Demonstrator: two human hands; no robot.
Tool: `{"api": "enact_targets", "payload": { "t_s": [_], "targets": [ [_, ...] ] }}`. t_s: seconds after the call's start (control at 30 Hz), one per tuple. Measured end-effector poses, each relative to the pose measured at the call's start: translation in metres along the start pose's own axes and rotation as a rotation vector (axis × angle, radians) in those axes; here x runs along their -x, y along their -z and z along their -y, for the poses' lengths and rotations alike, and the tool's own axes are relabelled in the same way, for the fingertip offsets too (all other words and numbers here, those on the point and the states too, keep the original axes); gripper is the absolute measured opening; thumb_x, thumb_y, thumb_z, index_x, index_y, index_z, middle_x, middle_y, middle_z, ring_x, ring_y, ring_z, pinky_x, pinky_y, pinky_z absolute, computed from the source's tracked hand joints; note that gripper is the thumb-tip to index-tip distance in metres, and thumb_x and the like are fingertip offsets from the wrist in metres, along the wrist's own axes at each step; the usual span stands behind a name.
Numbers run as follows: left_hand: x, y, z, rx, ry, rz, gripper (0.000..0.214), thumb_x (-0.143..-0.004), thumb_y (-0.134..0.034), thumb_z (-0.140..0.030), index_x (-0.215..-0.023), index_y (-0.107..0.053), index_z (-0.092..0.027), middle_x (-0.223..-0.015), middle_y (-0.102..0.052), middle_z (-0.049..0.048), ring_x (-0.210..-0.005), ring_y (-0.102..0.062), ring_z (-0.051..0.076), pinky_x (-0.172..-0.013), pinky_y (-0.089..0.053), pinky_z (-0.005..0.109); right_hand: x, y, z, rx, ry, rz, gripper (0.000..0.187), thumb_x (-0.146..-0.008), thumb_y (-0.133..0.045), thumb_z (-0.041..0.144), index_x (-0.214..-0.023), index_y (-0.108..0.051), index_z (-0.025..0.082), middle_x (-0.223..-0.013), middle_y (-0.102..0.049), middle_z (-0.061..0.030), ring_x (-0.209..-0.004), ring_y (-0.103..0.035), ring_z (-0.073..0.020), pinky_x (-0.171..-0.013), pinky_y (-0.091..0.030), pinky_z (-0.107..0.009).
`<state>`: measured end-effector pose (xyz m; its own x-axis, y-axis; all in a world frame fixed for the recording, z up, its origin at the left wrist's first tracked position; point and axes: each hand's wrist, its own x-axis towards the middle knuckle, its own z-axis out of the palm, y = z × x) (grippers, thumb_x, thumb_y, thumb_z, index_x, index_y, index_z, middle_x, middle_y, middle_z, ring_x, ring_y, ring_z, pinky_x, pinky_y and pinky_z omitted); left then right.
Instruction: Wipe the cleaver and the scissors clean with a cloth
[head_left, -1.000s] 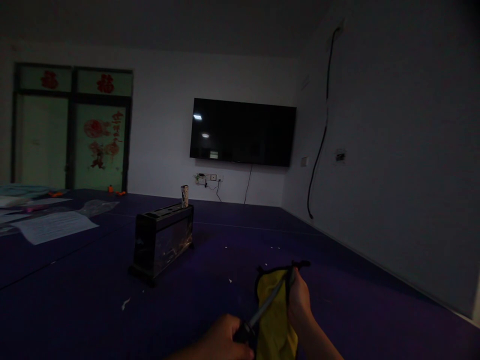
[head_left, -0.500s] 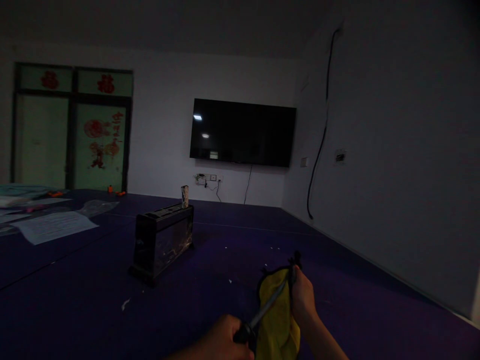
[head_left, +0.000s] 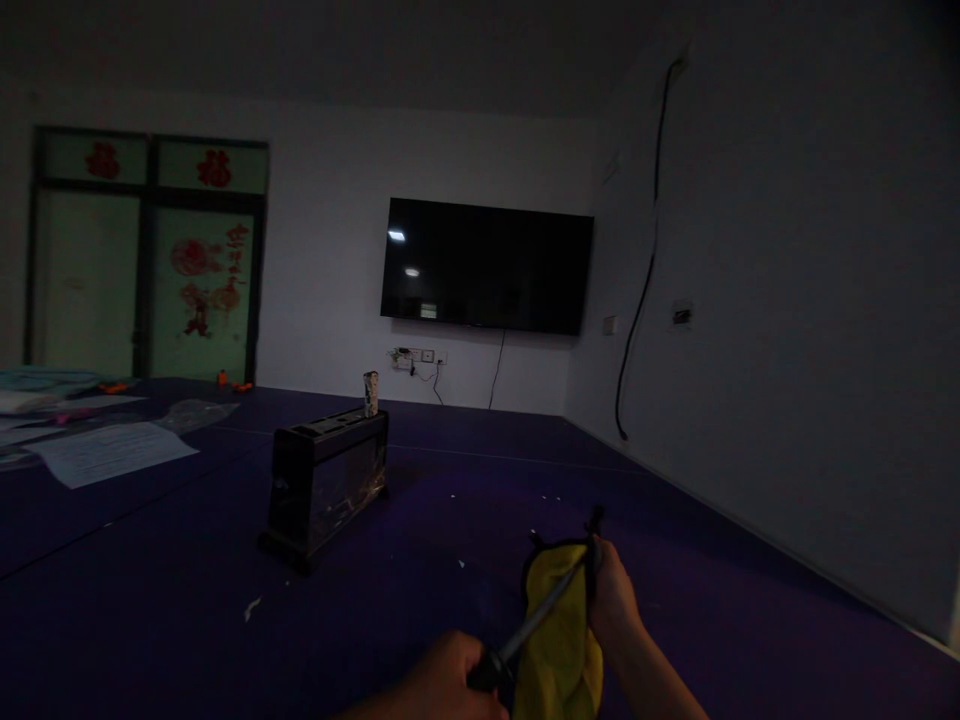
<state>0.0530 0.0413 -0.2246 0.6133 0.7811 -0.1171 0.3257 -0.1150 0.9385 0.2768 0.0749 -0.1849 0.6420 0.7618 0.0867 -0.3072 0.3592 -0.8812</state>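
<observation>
Low in the head view, my left hand (head_left: 450,680) is closed around the black handle of a knife (head_left: 541,614). Its narrow grey blade points up and to the right across a yellow cloth (head_left: 553,640) with black edging. My right hand (head_left: 613,590) grips the cloth's upper right edge, and the blade's far end meets the cloth there; its tip is hidden. To the left, a black knife block (head_left: 330,480) stands upright, with a light mottled handle (head_left: 371,393) sticking out of its top.
Purple covering lies over the table (head_left: 450,620), dotted with small white scraps. Papers (head_left: 112,453) and clear plastic (head_left: 196,412) lie at the left, small orange items (head_left: 222,378) farther back. A television (head_left: 487,265) hangs on the far wall; a black cable runs down the right wall.
My right hand and the cloth have shifted slightly right and down. The left hand keeps its hold on the knife, and the knife block has not moved.
</observation>
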Motion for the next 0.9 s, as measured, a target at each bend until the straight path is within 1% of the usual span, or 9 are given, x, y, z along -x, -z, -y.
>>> {"api": "enact_targets", "payload": {
  "t_s": [0.17,0.33,0.47,0.6,0.77,0.9],
  "targets": [
    [0.001,0.002,-0.005,-0.014,-0.03,0.016,0.013,-0.053,-0.062,-0.02,-0.055,-0.049,-0.015,-0.05,-0.039,-0.0077,-0.045,-0.031,0.004,-0.042,-0.019,0.019,0.002,-0.002,0.006,-0.104,-0.159,0.045,0.012,-0.064,-0.053,0.031,-0.057,-0.054,0.021,-0.048,-0.058,-0.0001,-0.059,-0.062,-0.0223,-0.058,-0.049,-0.031],
    [0.001,0.003,-0.007,-0.036,-0.033,0.01,0.013,-0.053,-0.061,-0.02,-0.053,-0.049,-0.016,-0.048,-0.039,-0.0077,-0.046,-0.031,0.004,-0.042,-0.019,0.019,0.005,-0.005,0.005,-0.175,-0.247,0.023,0.01,-0.065,-0.05,0.03,-0.06,-0.054,0.022,-0.047,-0.059,0.0016,-0.054,-0.061,-0.021,-0.055,-0.049,-0.031],
    [0.001,0.002,-0.007,-0.014,-0.043,0.035,0.015,-0.052,-0.062,-0.022,-0.052,-0.047,-0.016,-0.049,-0.038,-0.0075,-0.046,-0.031,0.005,-0.042,-0.019,0.02,0.005,-0.005,0.001,-0.178,-0.26,-0.033,0.013,-0.066,-0.051,0.035,-0.067,-0.055,0.022,-0.05,-0.061,0.0033,-0.051,-0.061,-0.0204,-0.054,-0.049,-0.032],
    [-0.001,0.001,-0.004,0.021,-0.059,0.032,0.014,-0.053,-0.06,-0.022,-0.054,-0.048,-0.016,-0.05,-0.039,-0.0071,-0.048,-0.032,0.005,-0.043,-0.019,0.02,0.004,-0.004,-0.002,-0.129,-0.258,-0.062,0.024,-0.068,-0.054,0.042,-0.076,-0.058,0.02,-0.054,-0.064,0.0012,-0.057,-0.063,-0.0227,-0.055,-0.049,-0.033],
    [-0.004,0.0,0.003,0.066,-0.039,0.047,0.01,-0.052,-0.058,-0.018,-0.056,-0.049,-0.016,-0.05,-0.037,-0.0074,-0.046,-0.029,0.005,-0.042,-0.018,0.02,0.01,-0.005,-0.005,-0.089,-0.208,-0.003,0.042,-0.068,-0.056,0.056,-0.086,-0.061,0.018,-0.065,-0.068,-0.0016,-0.065,-0.065,-0.0234,-0.058,-0.049,-0.032],
    [-0.001,-0.001,-0.001,0.057,-0.023,0.019,0.012,-0.051,-0.058,-0.017,-0.055,-0.046,-0.017,-0.05,-0.035,-0.0076,-0.045,-0.028,0.005,-0.041,-0.016,0.02,0.018,-0.008,-0.008,-0.055,-0.2,0.059,0.051,-0.068,-0.052,0.063,-0.089,-0.061,0.017,-0.074,-0.069,-0.0038,-0.069,-0.065,-0.0236,-0.059,-0.05,-0.032]
  ]
}}
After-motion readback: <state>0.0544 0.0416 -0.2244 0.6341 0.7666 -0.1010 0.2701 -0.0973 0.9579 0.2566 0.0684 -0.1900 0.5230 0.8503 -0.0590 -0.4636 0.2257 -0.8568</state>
